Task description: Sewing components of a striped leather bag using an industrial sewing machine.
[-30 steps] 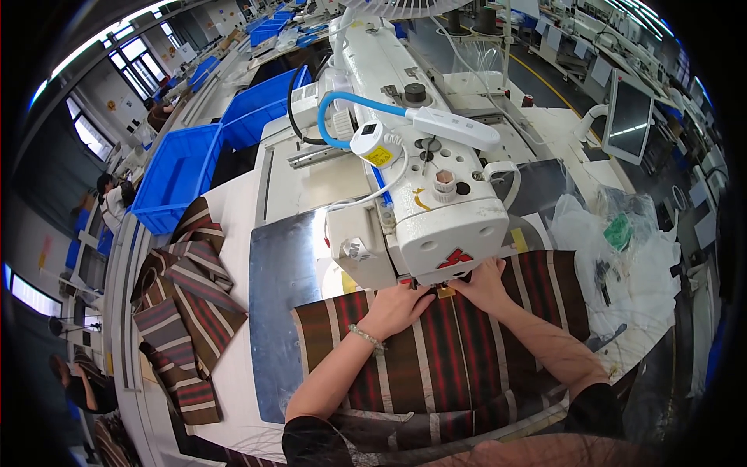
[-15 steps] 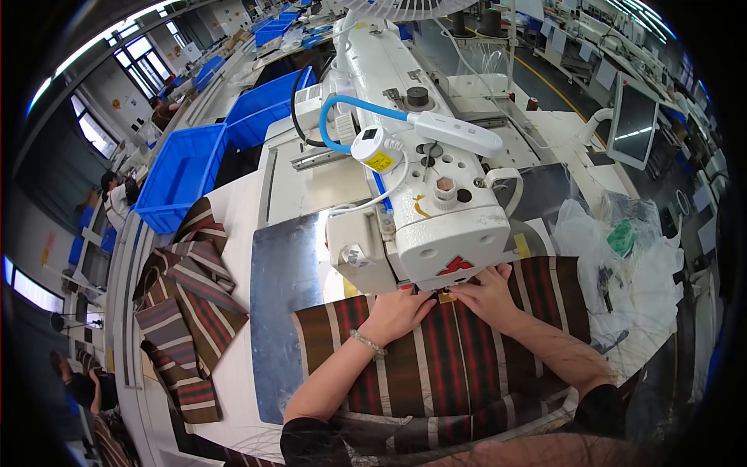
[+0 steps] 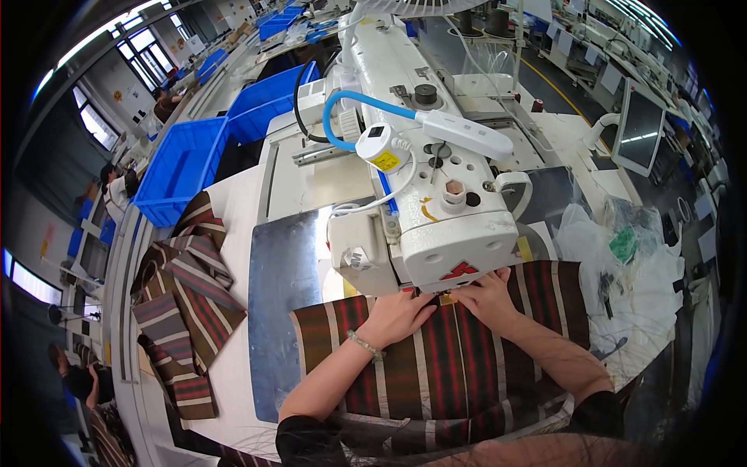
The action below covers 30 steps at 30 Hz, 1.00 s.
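A brown fabric panel with red, grey and cream stripes [image 3: 443, 373] lies spread under the head of a white sewing machine [image 3: 459, 253]. My left hand [image 3: 398, 317] rests on it just below the machine head, thumb apart and fingers reaching forward; some fingertips are hidden beneath the head. On the right, my right hand [image 3: 490, 302] presses on the same cloth with its fingers spread toward the needle area. Between both hands shows a small yellowish piece [image 3: 447, 299] at the machine's foot. The needle itself is hidden.
More striped fabric pieces [image 3: 187, 311] lie heaped on the left of the white table. Blue crates [image 3: 179, 167] stand behind them. Clear plastic bags [image 3: 622, 265] lie at the right, below a screen on an arm [image 3: 640, 128]. Other people sit along the left.
The view has shifted slightly, so the machine appears a little farther right. My hands stay on the fabric by the needle area with hardly any movement.
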Each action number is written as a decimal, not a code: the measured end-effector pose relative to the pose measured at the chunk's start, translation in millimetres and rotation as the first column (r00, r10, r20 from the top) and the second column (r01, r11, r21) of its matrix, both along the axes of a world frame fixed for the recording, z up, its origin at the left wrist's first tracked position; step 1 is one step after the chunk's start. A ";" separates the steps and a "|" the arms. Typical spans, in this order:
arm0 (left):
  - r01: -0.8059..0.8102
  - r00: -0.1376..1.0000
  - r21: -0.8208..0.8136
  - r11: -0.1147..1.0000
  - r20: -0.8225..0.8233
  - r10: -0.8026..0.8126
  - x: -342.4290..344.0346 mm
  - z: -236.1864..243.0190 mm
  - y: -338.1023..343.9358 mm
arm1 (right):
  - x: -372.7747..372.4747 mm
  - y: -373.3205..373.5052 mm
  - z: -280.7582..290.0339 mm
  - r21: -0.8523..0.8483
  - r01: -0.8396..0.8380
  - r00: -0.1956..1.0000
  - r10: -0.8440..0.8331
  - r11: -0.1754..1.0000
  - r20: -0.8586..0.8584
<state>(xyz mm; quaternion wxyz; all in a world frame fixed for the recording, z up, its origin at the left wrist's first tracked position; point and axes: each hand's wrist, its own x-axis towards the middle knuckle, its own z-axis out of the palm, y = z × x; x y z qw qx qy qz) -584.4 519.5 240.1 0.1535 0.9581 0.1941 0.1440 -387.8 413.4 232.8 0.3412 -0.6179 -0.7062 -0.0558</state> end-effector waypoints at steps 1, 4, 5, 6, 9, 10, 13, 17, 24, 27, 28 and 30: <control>0.010 1.000 0.025 1.000 0.024 -0.010 -0.6 3.9 -1.5 | 0.8 0.0 -0.5 -0.001 -0.002 1.000 0.002 1.000 0.000; 0.023 0.998 0.042 0.999 0.056 -0.026 -1.4 6.0 -2.2 | 2.8 -0.1 -1.7 -0.036 -0.006 0.998 0.004 0.999 -0.059; 0.030 0.997 0.035 0.999 0.065 -0.033 -2.0 6.2 -2.4 | 3.2 -0.2 -1.6 -0.055 -0.004 0.998 0.001 0.998 -0.060; 0.027 0.997 0.034 0.999 0.064 -0.029 -2.0 5.8 -2.8 | 3.3 -0.2 -1.6 -0.075 -0.002 0.998 -0.002 0.997 -0.062; 0.019 0.998 0.033 0.999 0.062 -0.021 -2.2 2.4 -3.2 | 3.0 0.4 -2.3 -0.075 -0.013 0.998 0.009 0.997 -0.061; 0.009 0.999 0.025 1.000 0.047 -0.011 -2.8 1.2 -3.8 | 2.8 0.2 -1.7 -0.076 -0.015 0.998 0.010 0.997 -0.061; -0.006 1.000 -0.013 1.000 0.011 0.006 -2.5 -0.5 -4.3 | 2.2 0.2 -0.7 -0.078 -0.008 0.999 0.005 0.997 -0.034; -0.027 0.999 -0.092 0.995 -0.039 0.024 -1.7 -4.8 -4.0 | 5.3 2.5 -4.7 -0.066 -0.022 0.999 0.020 0.998 -0.038; -0.045 0.998 -0.113 0.993 -0.055 0.039 0.9 -3.0 -4.6 | 8.2 1.8 -4.1 -0.072 -0.028 1.000 0.028 0.997 -0.001; -0.047 0.998 -0.098 0.994 -0.055 0.042 1.6 -2.6 -4.5 | 6.5 0.8 -1.1 -0.018 -0.034 0.995 0.035 0.999 0.095; -0.049 0.998 -0.045 0.998 -0.049 0.046 1.2 -2.3 -5.8 | 4.3 -0.7 1.7 -0.017 -0.034 0.995 0.036 0.999 0.095; -0.050 0.998 0.009 0.999 -0.043 0.051 0.5 -3.6 -6.7 | -2.2 -2.1 7.3 0.004 0.002 0.983 -0.003 1.000 0.184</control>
